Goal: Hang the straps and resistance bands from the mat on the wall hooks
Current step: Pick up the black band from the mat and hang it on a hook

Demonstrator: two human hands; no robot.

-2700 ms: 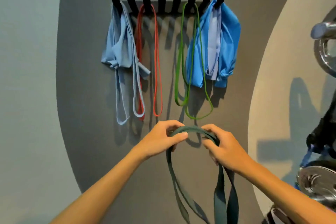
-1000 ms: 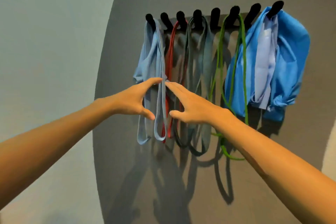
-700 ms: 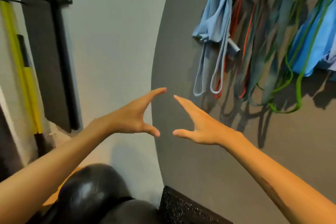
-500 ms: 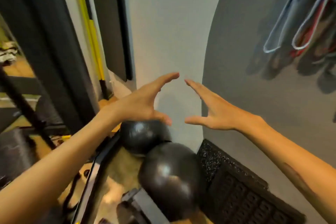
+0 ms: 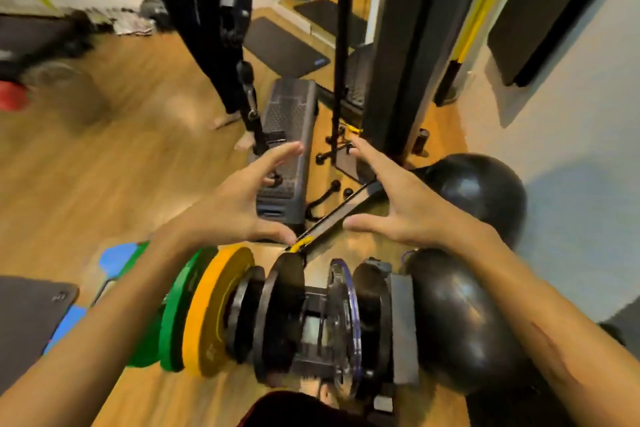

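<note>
My left hand point(image 5: 239, 204) and my right hand point(image 5: 401, 208) are stretched out in front of me, side by side, fingers straight and spread, holding nothing. They hover over a rack of weight plates point(image 5: 263, 315) and the wooden floor point(image 5: 104, 166). The wall hooks and the hung bands are out of view. At the lower left edge lies a dark mat point(image 5: 27, 315) with blue pieces point(image 5: 114, 256) beside it; no straps show on it. The picture is blurred by motion.
Green, yellow and black weight plates stand on the rack below my hands. Two black balls point(image 5: 478, 194) sit by the white wall at right. A black step platform point(image 5: 287, 135), a machine column point(image 5: 398, 45), a person's black-clad legs point(image 5: 207, 45) and a red object point(image 5: 12, 97) stand further off.
My view has swung left and down from the wall hooks to the gym floor. Both hands let go of the dark teal band, now hung on a hook, and stay open.
</note>
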